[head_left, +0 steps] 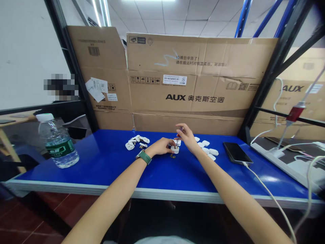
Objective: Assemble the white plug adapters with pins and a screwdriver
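My left hand [161, 146], with a green watch on its wrist, is closed on a small white plug body [174, 149] that rests on the blue table [106, 159]. My right hand [186, 135] pinches a small screwdriver [178, 136] held upright, its tip down on the plug body. Left of my hands lies a cluster of white plug parts [137, 141]. Several more white plug shells [207, 148] lie to the right. Small dark screws [173, 156] sit just in front of the held plug.
A water bottle [57, 142] stands at the table's left. A black phone [237, 153] with a white cable lies at the right. Flattened cardboard boxes [182, 81] wall off the back. A white power strip [284, 159] and cables lie on the bench to the right.
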`<action>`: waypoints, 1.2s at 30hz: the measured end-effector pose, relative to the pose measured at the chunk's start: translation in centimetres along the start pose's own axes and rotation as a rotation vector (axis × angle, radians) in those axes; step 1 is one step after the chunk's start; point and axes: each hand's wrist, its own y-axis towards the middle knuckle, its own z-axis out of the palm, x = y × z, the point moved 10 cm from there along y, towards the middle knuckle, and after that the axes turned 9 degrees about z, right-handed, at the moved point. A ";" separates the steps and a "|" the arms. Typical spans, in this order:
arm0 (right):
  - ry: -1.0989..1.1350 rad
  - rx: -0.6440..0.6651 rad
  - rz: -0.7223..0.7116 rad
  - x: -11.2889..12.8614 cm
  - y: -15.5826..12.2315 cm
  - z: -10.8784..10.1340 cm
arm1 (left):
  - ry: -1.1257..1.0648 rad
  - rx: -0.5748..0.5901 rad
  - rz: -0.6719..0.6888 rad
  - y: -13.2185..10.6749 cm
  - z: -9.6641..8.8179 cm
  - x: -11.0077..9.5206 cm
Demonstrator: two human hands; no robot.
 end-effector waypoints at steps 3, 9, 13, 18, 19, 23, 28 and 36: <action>-0.056 -0.027 0.000 0.0 0.2 -0.6 | -0.002 0.002 -0.001 0.0 0.0 0.0; -0.128 -0.073 -0.043 0.1 0.3 -1.3 | -0.008 -0.008 0.011 0.0 -0.1 -0.2; -0.285 -0.092 -0.165 1.8 -0.5 -0.9 | 0.006 -0.013 0.017 0.0 -0.2 -0.5; -0.327 0.046 -0.189 2.5 -1.0 0.8 | 0.013 0.001 0.001 -0.1 -0.2 -0.7; -0.334 0.053 -0.183 2.4 -1.0 0.9 | 0.013 0.001 0.004 -0.1 -0.3 -0.7; -0.505 -0.079 -0.277 3.6 -1.4 0.3 | 0.011 0.002 0.029 -0.1 -0.3 -1.1; -0.548 -0.123 -0.307 3.9 -1.5 -0.4 | 0.000 0.002 0.031 -0.1 -0.3 -1.3; -0.516 -0.101 -0.227 2.9 -0.8 -0.8 | 0.011 -0.013 0.032 -0.2 -0.4 -1.3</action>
